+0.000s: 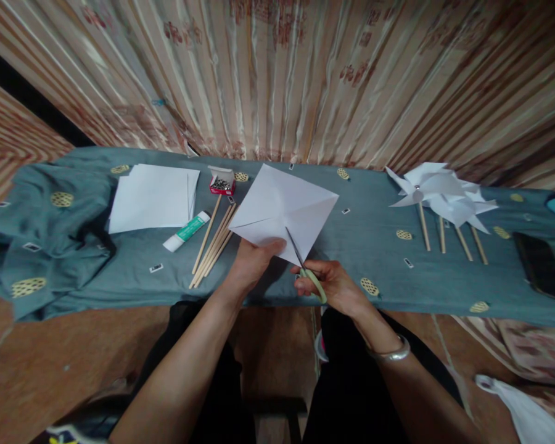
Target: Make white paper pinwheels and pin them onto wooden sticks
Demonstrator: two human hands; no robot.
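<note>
A square sheet of white paper (284,191) with diagonal creases is held up over the middle of the table, a slit running in from its left corner. My left hand (256,262) pinches its lower left edge, thumb on top and fingers underneath. In my right hand (330,283) are scissors (313,283) with pale green handles. Their dark blades lie at the paper near its bottom corner, pointing toward the centre. How far the blades are apart is hard to make out.
To the left lie a stack of white paper (155,197), a green-and-white tube (186,231), several wooden sticks (215,246) and a red box (222,181) of small metal pieces. At right are several paper pinwheels (444,191) on sticks and a dark phone (543,262). A curtain (277,80) hangs behind.
</note>
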